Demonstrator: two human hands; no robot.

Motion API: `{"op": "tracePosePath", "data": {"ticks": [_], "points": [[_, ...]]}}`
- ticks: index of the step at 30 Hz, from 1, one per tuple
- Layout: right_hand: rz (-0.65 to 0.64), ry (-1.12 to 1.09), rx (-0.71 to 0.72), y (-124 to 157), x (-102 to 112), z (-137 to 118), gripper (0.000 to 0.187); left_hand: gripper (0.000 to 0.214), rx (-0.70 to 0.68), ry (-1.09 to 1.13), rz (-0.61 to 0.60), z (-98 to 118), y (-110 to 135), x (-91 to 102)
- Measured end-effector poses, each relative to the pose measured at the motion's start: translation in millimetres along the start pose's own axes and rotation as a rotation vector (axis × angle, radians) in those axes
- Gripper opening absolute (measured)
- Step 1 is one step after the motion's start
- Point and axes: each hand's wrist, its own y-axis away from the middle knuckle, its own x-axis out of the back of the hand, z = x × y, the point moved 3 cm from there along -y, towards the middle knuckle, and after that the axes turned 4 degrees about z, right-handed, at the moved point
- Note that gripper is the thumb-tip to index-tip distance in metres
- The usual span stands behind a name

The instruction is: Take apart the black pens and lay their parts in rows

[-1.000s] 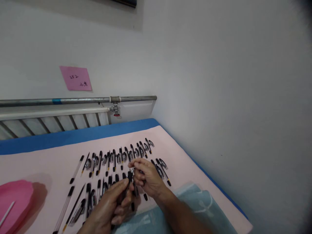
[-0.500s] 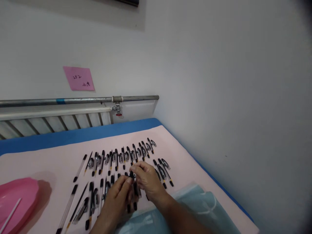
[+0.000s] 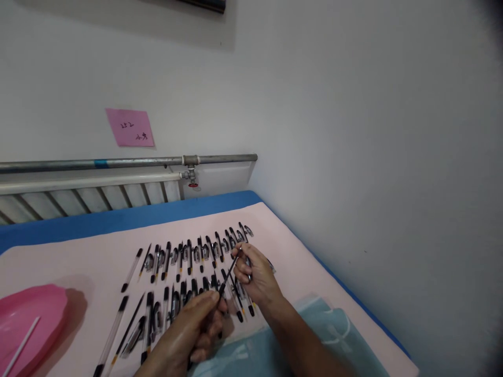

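Observation:
My left hand (image 3: 198, 327) is closed on a pen barrel, whose black end shows at the thumb; the rest is hidden in the palm. From that end a thin dark refill (image 3: 230, 275) slants up to my right hand (image 3: 257, 272), whose thumb and forefinger pinch its tip. A dark, shiny piece, perhaps a pen cap (image 3: 248, 263), is tucked in the curled fingers of the right hand. Around and beneath both hands lie two rows of pen parts: clear barrels (image 3: 113, 332), thin refills (image 3: 129, 327) and black caps (image 3: 134, 335).
A pink plastic basin (image 3: 55, 309) with a white stick (image 3: 22, 343) across it stands at left. Light blue plastic bags (image 3: 314, 335) lie at the near right. A radiator (image 3: 90, 199) and pipe (image 3: 145, 162) run behind the table; a wall rises at right.
My hands have moved apart, the right one going up and right. The dark refill now stretches between them. Before, both hands were together at a black cap.

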Motion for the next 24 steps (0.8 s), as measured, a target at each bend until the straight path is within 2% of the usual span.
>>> {"op": "tracePosePath", "data": {"ticks": [4, 8, 11, 15, 20, 24], "points": [[0.058, 0.022, 0.065, -3, 4, -7, 0.022, 0.039, 0.007, -0.097, 0.014, 4, 3, -0.1], [0.148, 0.04, 0.129, -9, 12, -14, 0.023, 0.037, 0.018, -0.17, -0.034, 6, 4, 2.1], [0.264, 0.088, 0.232, -15, 25, -25, 0.024, 0.04, 0.03, -0.226, -0.055, 5, 3, 5.1], [0.353, 0.175, 0.308, -27, 49, -50, 0.024, 0.044, 0.0, -0.226, -0.001, 7, 2, 8.3], [0.411, 0.349, 0.275, -46, 85, -80, 0.022, 0.041, 0.035, -0.187, 0.009, 5, -1, 9.0], [0.463, 0.502, 0.183, -61, 112, -89, 0.017, 0.039, 0.058, -0.177, 0.034, -2, -7, 12.8]]}}
